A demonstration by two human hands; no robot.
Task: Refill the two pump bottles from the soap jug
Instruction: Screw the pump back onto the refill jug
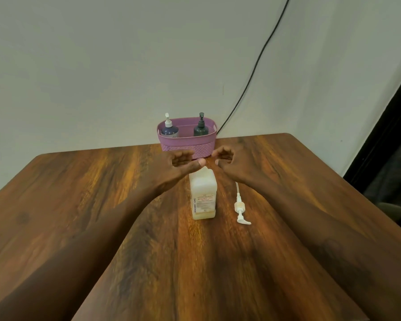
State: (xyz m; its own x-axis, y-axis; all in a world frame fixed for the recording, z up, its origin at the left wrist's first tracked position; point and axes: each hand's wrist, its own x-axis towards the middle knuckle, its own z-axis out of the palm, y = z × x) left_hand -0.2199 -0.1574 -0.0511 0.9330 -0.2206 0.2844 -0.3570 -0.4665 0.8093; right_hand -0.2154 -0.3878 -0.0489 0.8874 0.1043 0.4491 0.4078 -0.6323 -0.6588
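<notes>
A translucent white soap jug (203, 195) stands upright mid-table, its pump removed. That white pump (240, 208) lies flat on the wood just right of the jug. At the far edge a pink basket (188, 147) holds two pump bottles: a dark blue one with a white pump (169, 129) on the left, a dark green one with a black pump (201, 127) on the right. My left hand (183, 162) hovers just above the jug's top, fingers curled and apart, holding nothing. My right hand (225, 157) floats beside it, likewise empty, in front of the basket.
The wooden table (102, 205) ends at a pale wall behind the basket. A black cable (259, 66) runs down the wall to the table's back edge. A dark area lies off the table's right side.
</notes>
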